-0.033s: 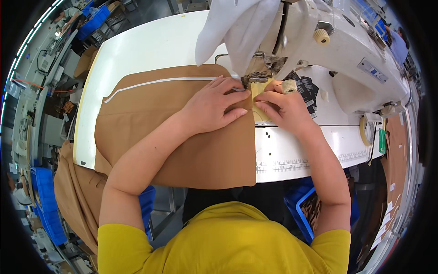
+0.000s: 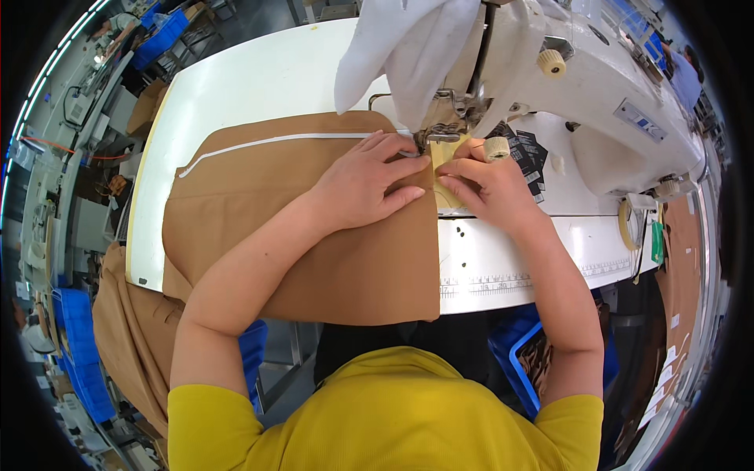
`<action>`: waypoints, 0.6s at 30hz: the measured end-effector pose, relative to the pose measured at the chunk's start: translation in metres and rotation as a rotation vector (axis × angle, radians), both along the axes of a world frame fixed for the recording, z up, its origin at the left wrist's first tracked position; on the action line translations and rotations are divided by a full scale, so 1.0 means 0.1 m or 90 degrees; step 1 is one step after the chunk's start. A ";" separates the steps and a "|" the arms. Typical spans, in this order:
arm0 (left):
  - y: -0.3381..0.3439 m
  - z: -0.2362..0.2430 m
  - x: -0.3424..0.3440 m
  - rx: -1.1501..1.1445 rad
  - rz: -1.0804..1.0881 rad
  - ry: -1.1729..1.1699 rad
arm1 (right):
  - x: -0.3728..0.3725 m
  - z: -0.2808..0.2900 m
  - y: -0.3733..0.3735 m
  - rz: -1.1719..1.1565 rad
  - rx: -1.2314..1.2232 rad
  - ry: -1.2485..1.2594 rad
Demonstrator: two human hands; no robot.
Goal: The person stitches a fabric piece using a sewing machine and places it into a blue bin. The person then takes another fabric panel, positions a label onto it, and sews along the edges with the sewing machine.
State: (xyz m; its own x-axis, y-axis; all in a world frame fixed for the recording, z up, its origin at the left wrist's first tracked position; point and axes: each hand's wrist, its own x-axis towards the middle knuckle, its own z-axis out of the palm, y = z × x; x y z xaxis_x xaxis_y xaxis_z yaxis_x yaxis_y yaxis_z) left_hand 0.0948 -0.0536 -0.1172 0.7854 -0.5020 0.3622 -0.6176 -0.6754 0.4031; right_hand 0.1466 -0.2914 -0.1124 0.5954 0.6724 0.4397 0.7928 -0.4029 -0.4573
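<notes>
A brown fabric panel [image 2: 330, 275] lies on the white sewing table, with a narrow white strip [image 2: 275, 140] running along its far part. My left hand [image 2: 373, 177] rests on the panel, fingers stretched and apart, its fingertips close to the presser foot [image 2: 441, 133] of the sewing machine [image 2: 597, 102]. Just right of the panel's edge, my right hand [image 2: 485, 182] has thumb and fingers drawn together over the yellowish plate [image 2: 449, 198]. Whatever those fingers pinch, if anything, is too small to make out. The needle is hidden among the metal parts.
A white cloth [image 2: 397, 55] hangs from the machine head. Black printed labels [image 2: 526, 157] lie right of my right hand. A ruler strip [image 2: 510, 284] runs along the table's front. Brown fabric [image 2: 129, 330] hangs off the left side; a blue bin [image 2: 522, 361] stands below right.
</notes>
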 end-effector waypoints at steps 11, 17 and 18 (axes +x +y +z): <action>-0.03 0.02 0.05 0.013 0.012 -0.001 | 0.03 0.02 -0.04 0.031 -0.013 -0.052; -0.02 -0.02 0.10 -0.002 0.005 0.002 | 0.04 0.04 -0.04 0.065 -0.002 -0.072; -0.02 -0.03 0.10 -0.006 0.006 0.008 | 0.03 0.04 -0.04 0.074 0.000 -0.066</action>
